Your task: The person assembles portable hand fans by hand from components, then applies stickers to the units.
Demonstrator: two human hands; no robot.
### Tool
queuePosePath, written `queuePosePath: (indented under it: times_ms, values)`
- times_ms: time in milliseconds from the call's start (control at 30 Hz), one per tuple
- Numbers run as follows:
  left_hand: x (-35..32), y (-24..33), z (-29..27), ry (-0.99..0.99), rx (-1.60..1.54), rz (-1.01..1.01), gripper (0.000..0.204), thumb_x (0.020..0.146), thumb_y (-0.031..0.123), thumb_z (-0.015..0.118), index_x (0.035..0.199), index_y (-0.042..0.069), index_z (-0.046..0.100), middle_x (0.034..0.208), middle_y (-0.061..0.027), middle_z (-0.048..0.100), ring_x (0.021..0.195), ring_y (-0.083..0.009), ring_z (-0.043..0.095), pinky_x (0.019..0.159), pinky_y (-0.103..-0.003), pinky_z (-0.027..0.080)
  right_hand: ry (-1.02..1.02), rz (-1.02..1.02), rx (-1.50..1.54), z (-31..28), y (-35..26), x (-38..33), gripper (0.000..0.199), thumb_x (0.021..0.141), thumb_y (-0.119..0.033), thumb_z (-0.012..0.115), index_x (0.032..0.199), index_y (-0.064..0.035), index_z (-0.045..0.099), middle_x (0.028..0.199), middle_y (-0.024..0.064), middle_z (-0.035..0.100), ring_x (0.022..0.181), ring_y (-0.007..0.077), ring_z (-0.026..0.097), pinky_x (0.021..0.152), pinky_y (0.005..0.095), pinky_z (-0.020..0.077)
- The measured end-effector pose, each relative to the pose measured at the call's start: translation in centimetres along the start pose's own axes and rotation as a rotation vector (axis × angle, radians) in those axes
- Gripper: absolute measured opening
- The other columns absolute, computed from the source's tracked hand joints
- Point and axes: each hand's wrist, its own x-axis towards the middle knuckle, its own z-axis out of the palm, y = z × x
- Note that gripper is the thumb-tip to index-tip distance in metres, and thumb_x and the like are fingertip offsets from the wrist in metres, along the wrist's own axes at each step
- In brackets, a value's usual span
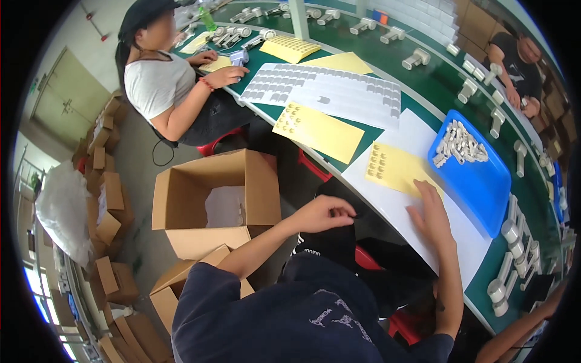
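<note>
My right hand (431, 215) is open over the white table sheet, its fingertips touching the near edge of a yellow sheet (402, 167). Small grey stickers stand in rows at that sheet's left end. My left hand (325, 213) hangs above my lap, short of the table edge. Its fingers are curled together, and anything they pinch is too small to make out. Just beyond my right hand lies a blue tray (481, 196) with a heap of small whitish plastic parts (461, 144). A second yellow sheet (319, 132), also with grey stickers at one end, lies farther left.
A large white sheet of grey stickers (339, 91) spreads farther along the table. White handheld devices (508, 266) line the green conveyor. An open cardboard box (215, 196) stands left on the floor. One co-worker (160, 91) sits at left, another (514, 66) across the conveyor.
</note>
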Motion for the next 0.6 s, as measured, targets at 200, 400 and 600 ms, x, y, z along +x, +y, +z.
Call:
queuePosePath:
  times_ms: [200,400,600]
  values:
    - [2.0,3.5,-1.8,0.305,0.016,0.255,0.016,0.086,0.016,0.07,0.099,0.005,0.07,0.086,-0.0043,0.07,0.071,-0.0104,0.063,0.062,-0.025,0.048,-0.054,0.067,0.06,-1.5,-2.3,-2.9,0.061,0.084,-0.011,0.066,0.139,-0.0034,0.041,0.135,0.0227,0.047,0.124,0.0414,0.046,0.104,0.0416,0.0391]
    - [6.6,4.3,-0.2,0.269,0.166,0.398,0.019,0.081,0.017,0.073,0.095,0.005,0.069,0.099,-0.0101,0.068,0.098,-0.0284,0.062,0.087,-0.037,0.048,-0.03,0.163,0.022,-1.9,-1.6,-6.4,0.064,0.083,-0.014,0.069,0.141,-0.0049,0.041,0.135,0.0228,0.049,0.125,0.0409,0.046,0.105,0.0435,0.0385]
    - [12.9,1.2,2.2,0.014,0.345,0.619,0.065,0.07,0.033,0.084,0.123,0.007,0.059,0.131,-0.0177,0.054,0.125,-0.0344,0.047,0.106,-0.042,0.038,0.101,0.113,-0.005,-2.4,-1.3,-7.3,0.061,0.081,-0.006,0.069,0.137,-0.0042,0.045,0.128,0.022,0.053,0.118,0.0401,0.051,0.102,0.0422,0.0408]
